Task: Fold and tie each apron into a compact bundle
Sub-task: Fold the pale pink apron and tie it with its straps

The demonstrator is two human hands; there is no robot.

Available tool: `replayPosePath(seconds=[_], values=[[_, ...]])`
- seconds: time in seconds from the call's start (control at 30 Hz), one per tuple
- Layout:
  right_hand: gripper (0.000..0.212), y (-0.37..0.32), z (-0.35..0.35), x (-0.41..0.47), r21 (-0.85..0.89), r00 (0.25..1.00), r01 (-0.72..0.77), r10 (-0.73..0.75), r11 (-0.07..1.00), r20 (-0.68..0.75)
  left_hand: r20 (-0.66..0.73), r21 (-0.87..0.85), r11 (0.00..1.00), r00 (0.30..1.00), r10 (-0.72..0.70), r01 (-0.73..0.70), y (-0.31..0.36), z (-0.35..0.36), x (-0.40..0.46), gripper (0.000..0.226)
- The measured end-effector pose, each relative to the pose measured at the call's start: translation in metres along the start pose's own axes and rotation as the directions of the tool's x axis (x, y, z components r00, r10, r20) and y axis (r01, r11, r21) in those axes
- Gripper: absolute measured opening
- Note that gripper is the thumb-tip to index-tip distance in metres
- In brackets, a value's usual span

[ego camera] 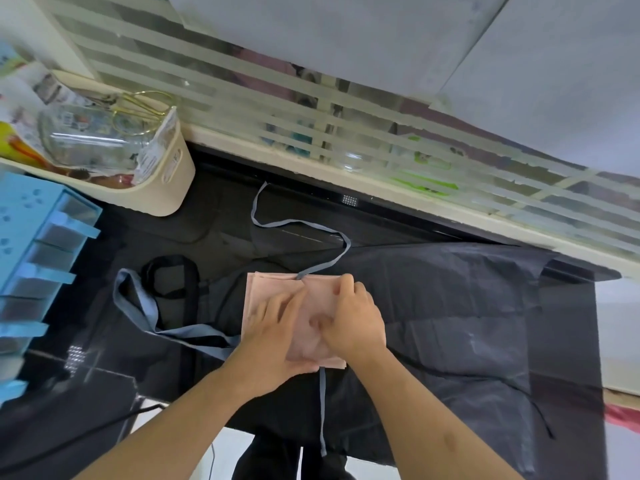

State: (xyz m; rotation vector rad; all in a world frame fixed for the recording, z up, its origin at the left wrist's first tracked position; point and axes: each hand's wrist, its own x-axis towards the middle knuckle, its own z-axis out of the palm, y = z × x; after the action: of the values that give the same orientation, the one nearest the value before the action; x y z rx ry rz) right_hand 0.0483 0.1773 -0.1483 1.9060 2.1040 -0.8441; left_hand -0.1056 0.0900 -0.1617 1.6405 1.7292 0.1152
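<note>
Here we see a pink apron [313, 318], already folded into a thick square pad, lying near the middle of the dark worktop [214, 216], on top of a black apron [450, 306] that is spread out flat beneath it and hangs over the near edge. Our left hand [277, 336] lies flat on the left half of the pad, fingers straight and slightly fanned, pressing the fabric down, with the thumb along the pad's near edge. Our right hand [353, 318] sits on the right half; its fingers are curled, and the fingertips seem to pinch the cloth at the pad's far edge, just beside where a grey-blue strap [325, 263] leaves the fold. That strap snakes away across the worktop toward the striped glass partition [346, 133]. A second grey-blue strap [145, 306] loops out to the left of the pad, and a third strap end [322, 410] hangs straight down over the near edge of the worktop. The black apron's neck loop [173, 275] lies left of the pad, beside the grey-blue loop. At the far left corner stands a cream basket [166, 188] holding a clear glass jar [93, 136] and packets. Along the left edge is a light blue rack [45, 244].
</note>
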Motion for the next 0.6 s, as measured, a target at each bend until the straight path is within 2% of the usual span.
replayPosePath(seconds=[0.1,0.17,0.23,0.33,0.47,0.6], values=[[0.074,-0.002,-0.005,0.001,0.022,0.997,-0.059,0.058,0.998,0.04,-0.121,0.17,0.985,0.991,0.055,-0.034,-0.011,0.016,-0.021,0.081],[0.083,-0.01,-0.008,-0.004,0.017,0.994,-0.104,0.104,0.994,0.041,-0.114,0.282,0.959,0.992,0.059,-0.024,-0.015,0.027,-0.028,0.077],[0.079,-0.011,-0.01,-0.017,0.004,0.987,-0.161,0.161,0.987,0.015,-0.11,0.321,0.947,0.993,0.039,-0.002,-0.016,0.03,-0.027,0.079],[0.056,-0.004,-0.006,-0.041,0.018,0.962,-0.271,0.27,0.962,0.05,-0.064,0.328,0.944,0.998,-0.006,0.026,-0.012,0.024,-0.022,0.081],[0.031,0.005,-0.004,-0.051,0.391,0.934,-0.356,0.317,0.849,0.162,-0.013,0.344,0.935,0.997,-0.08,0.079,-0.001,0.01,-0.016,0.096],[0.019,0.003,-0.002,-0.047,0.564,0.958,-0.285,0.205,0.775,0.202,-0.009,0.317,0.939,0.991,-0.137,0.133,0.011,-0.004,-0.002,0.114]])
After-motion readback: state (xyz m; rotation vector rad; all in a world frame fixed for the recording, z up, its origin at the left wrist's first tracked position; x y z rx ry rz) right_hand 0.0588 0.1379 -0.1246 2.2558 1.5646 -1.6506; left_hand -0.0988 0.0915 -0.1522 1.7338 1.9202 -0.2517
